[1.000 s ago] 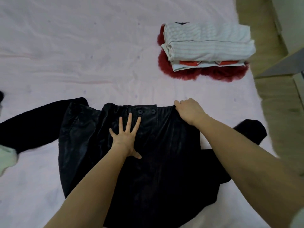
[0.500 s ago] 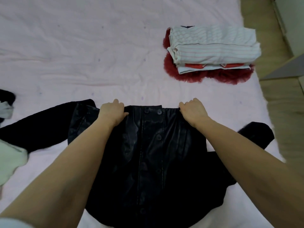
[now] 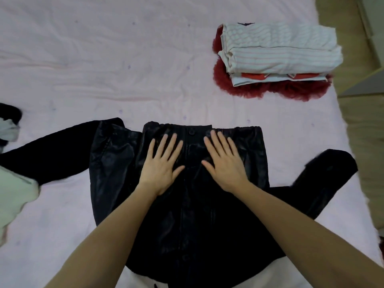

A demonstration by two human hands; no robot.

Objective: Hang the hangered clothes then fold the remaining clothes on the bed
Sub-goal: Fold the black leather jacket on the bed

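Observation:
A shiny black jacket lies spread on the pink bed in front of me, its buttoned hem at the far edge and its sleeves stretched out to the left and right. My left hand presses flat on it left of the button line, fingers straight and spread. My right hand presses flat just right of the buttons, also with straight fingers. Neither hand grips the cloth.
A stack of folded clothes, white striped pieces on a red fuzzy one, sits at the far right of the bed. Loose pale and dark clothes lie at the left edge. Wooden floor runs along the bed's right side.
Both hands let go of the jacket's far hem, which they pinched half a second ago, and now lie flat on the fabric nearer the middle.

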